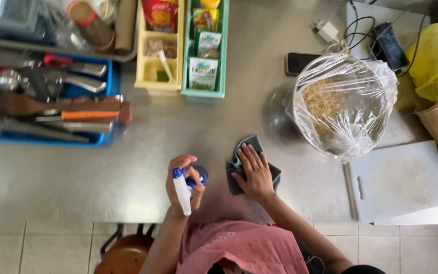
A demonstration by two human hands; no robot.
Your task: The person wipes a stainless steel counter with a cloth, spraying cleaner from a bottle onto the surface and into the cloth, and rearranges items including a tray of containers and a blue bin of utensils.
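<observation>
Grey cloth under flat, open R hand | L hand clenched on white spray bottle | steel counter

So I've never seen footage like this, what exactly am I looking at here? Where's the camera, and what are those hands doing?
There is no machine here: a person wears a camera on the head, so the one picture looks straight down at their own two hands over a steel counter. The left hand grips a white spray bottle with a blue top. The right hand lies flat on a dark grey cloth on the counter. Around them lie a blue tray of knives and utensils, a yellow bin and a green bin of packets, a bowl covered with plastic film holding what looks like noodles, a white cutting board, a yellow bag, and a phone with cables.
</observation>
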